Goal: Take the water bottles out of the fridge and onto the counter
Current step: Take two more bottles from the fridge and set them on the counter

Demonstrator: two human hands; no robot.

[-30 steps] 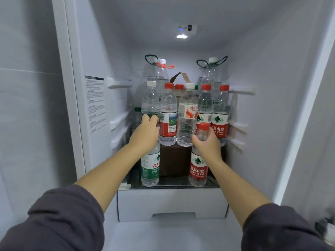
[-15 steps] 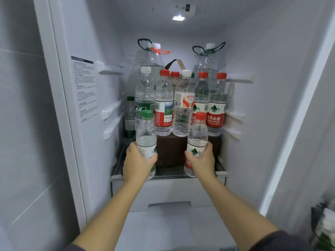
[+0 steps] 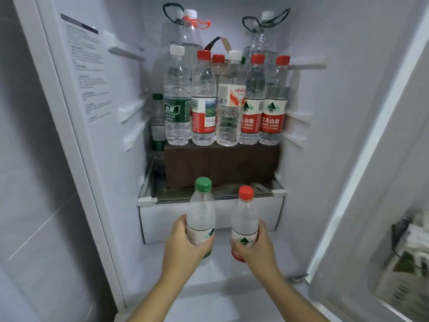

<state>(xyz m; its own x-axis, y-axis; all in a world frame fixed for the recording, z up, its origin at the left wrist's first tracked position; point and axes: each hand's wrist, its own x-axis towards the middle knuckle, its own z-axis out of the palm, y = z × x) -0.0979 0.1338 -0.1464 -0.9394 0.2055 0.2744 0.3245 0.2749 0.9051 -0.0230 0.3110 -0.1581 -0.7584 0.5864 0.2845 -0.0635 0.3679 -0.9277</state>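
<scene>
**Two bottles clear of the shelf, one per hand**

We hold a green-capped bottle (image 3: 201, 214) in our left hand (image 3: 185, 247) and a red-capped bottle (image 3: 245, 224) in our right hand (image 3: 255, 249), fingers wrapped round each lower body, presumably so the caps stay upright and both travel together. Both hang at 6 o'clock from the glass shelf (image 3: 148, 201), in front of the fridge. At 12 o'clock a row of bottles (image 3: 228, 98) waits on a brown box (image 3: 220, 163). No counter is in view.

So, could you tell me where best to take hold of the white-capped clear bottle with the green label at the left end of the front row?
Grip the white-capped clear bottle with the green label around its bare upper body from the front; neighbours crowd its right side.
</scene>
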